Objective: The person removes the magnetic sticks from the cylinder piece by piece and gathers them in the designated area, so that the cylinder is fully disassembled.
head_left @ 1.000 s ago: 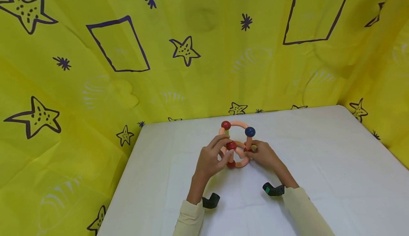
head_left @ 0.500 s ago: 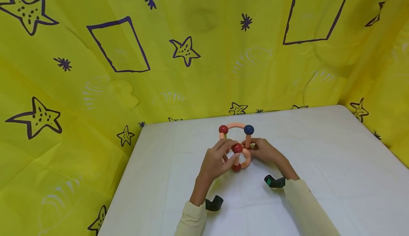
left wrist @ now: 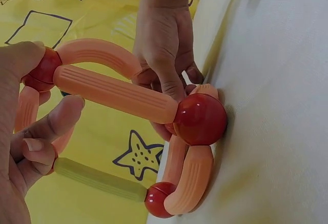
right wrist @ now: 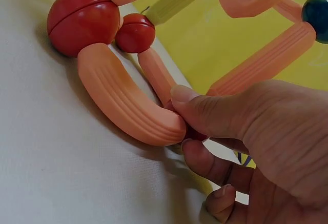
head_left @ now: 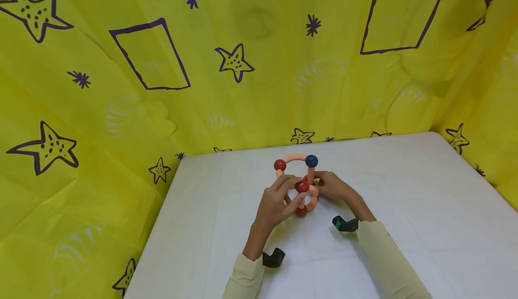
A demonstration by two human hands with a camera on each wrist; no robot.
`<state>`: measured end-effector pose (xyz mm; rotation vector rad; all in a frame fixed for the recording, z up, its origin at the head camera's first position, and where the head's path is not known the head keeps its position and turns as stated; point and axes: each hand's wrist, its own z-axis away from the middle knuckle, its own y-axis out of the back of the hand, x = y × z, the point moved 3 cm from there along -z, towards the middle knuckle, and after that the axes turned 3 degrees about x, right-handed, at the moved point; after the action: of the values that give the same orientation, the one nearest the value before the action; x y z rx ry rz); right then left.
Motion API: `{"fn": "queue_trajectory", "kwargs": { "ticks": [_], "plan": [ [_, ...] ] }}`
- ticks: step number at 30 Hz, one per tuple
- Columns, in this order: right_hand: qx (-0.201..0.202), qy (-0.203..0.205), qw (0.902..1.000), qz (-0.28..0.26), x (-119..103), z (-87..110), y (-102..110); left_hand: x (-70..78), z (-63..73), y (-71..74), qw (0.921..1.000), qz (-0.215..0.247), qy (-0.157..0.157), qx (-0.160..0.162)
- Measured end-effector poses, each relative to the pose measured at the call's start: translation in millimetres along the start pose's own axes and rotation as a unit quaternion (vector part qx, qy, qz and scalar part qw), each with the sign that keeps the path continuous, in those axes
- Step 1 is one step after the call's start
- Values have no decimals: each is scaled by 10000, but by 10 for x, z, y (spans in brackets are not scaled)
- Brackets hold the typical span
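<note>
A frame of magnetic building rods and balls stands on the white table [head_left: 226, 227]. My left hand [head_left: 279, 202] holds its near upper red ball [head_left: 302, 186] between thumb and fingers. A straight orange rod [left wrist: 115, 93] runs from that ball down to the lower red ball [left wrist: 200, 119]. My right hand [head_left: 333, 185] pinches another low red ball [right wrist: 196, 134] at the right, mostly hidden by thumb and fingers. A curved orange rod [right wrist: 130, 103] ends at this pinch. At the frame's far top are a blue ball [head_left: 311, 160] and a red ball [head_left: 279, 164]; a green rod [left wrist: 100, 179] forms one upright.
A yellow curtain [head_left: 259, 101] printed with stars rises behind the table and along both sides. Black devices sit at the left wrist [head_left: 274, 258] and the right wrist [head_left: 345, 224]. Both forearms wear cream sleeves [head_left: 244, 274].
The near upper red ball has moved right and the far top balls slightly left, so the frame has turned. My left hand moved right with its ball; the right hand shifted slightly away from me.
</note>
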<state>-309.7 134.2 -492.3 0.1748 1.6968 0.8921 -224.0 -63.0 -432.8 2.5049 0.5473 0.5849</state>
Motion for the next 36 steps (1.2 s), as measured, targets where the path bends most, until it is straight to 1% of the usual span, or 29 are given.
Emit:
{"fn": "queue_trajectory", "kwargs": {
  "ticks": [4,7,12,14,17,20,23,26,31,36],
  "plan": [
    [72,-22,9999,88,-30,41,26,-1,-6,-1,10000,31,12,24],
    [216,-75,9996,154,-62,114,70,-6,-2,-11,10000,76,9,15],
    [718,-245,9968,265,-122,239,196,-17,2,-21,9999,131,99,-5],
    [909,-235,9951,309,-160,284,255,-14,1,-17,9998,146,136,-4],
    [1093,-81,9936,267,-235,349,329,-5,0,-11,9998,145,169,-7],
    [1016,151,9947,-77,-306,407,362,-4,2,-12,9998,149,166,-11],
    [769,368,9944,-626,-370,453,353,-12,5,-14,9998,171,132,-7],
    [524,651,9918,-970,-427,488,317,-12,5,-8,9997,210,105,-10],
    [335,1068,9879,-1076,-503,495,228,-16,4,8,9997,246,42,39],
    [231,1110,9864,-1189,-528,493,201,-22,4,0,9996,276,-67,72]
  ]
}}
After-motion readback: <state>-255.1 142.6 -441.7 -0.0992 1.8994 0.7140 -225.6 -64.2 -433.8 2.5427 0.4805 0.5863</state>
